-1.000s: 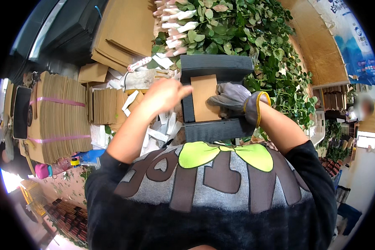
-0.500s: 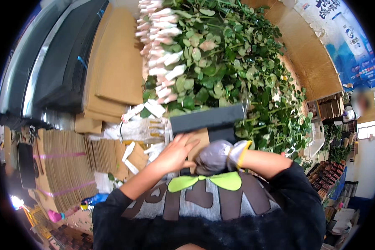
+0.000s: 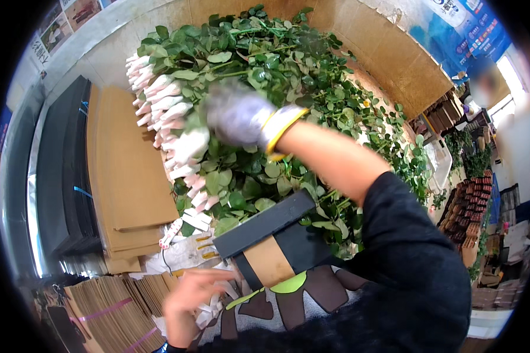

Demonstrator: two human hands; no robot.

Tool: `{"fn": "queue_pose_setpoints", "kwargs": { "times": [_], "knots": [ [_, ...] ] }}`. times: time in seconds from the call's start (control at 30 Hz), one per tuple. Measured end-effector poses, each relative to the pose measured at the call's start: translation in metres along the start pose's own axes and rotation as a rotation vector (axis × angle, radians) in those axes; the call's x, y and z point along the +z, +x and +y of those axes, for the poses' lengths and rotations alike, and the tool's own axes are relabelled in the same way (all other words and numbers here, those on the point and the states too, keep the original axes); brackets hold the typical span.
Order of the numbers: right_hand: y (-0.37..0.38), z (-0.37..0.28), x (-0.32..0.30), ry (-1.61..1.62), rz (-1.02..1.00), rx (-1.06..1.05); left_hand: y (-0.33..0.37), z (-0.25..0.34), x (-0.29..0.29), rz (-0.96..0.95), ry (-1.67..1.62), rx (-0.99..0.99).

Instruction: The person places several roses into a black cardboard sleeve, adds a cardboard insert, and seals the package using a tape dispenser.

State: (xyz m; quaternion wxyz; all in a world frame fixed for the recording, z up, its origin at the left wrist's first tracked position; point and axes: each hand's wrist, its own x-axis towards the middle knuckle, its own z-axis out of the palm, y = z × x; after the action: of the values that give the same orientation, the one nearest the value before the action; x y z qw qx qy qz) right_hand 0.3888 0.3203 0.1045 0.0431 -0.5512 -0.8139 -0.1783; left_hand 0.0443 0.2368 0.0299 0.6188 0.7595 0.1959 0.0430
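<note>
My right hand (image 3: pixel 235 115), in a grey glove with a yellow cuff, reaches over a thick bed of leafy green stems (image 3: pixel 247 82). Motion smears its fingers. Beside it is a blurred white-wrapped flower head (image 3: pixel 191 146); I cannot tell whether the hand holds it. More pale wrapped flower heads (image 3: pixel 165 106) line the left side of the stems. My bare left hand (image 3: pixel 191 300) is low on the left with its fingers apart, close to scattered white paper pieces (image 3: pixel 209 309). In front of my chest, a black bar (image 3: pixel 265 223) and a dark panel (image 3: pixel 303 250) meet a brown cardboard strip (image 3: pixel 269 260).
Brown cardboard sheets (image 3: pixel 129 170) and black sheets (image 3: pixel 62 176) are stacked on the left. Below them stands a strapped cardboard bundle (image 3: pixel 106 309). A cardboard wall (image 3: pixel 394 59) borders the stems on the right. White gloves (image 3: pixel 188 253) lie near the black bar.
My right hand has moved from the brown strip up and left over the stems. My left hand has left the strip, moving left and down. The whole view has shifted.
</note>
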Motion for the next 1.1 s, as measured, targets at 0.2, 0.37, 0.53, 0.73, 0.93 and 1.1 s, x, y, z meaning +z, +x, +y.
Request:
{"fn": "queue_pose_setpoints", "kwargs": {
  "times": [0.2, 0.37, 0.53, 0.73, 0.93, 1.1],
  "knots": [
    [-0.007, 0.101, -0.104, 0.984, 0.667, 0.238, 0.090, 0.004, -0.068, 0.682, -0.034, 0.029],
    [0.009, 0.010, -0.061, 0.146, 0.554, 0.163, 0.174, -0.026, -0.080, 0.756, -0.530, 0.108],
    [0.027, 0.000, -0.019, 0.482, 0.217, 0.386, 0.173, -0.054, -0.065, 0.304, -1.553, 0.290],
    [0.059, 0.085, 0.064, 0.116, 0.001, 0.588, 0.135, -0.060, -0.051, 0.479, -1.353, 0.033],
    [0.026, 0.059, 0.039, 0.085, -0.119, 0.618, 0.113, -0.068, -0.039, 0.647, -1.077, -0.021],
    [-0.026, 0.090, 0.007, -0.135, 0.220, 0.391, 0.138, -0.060, -0.037, 0.632, -1.087, -0.002]
  ]
}}
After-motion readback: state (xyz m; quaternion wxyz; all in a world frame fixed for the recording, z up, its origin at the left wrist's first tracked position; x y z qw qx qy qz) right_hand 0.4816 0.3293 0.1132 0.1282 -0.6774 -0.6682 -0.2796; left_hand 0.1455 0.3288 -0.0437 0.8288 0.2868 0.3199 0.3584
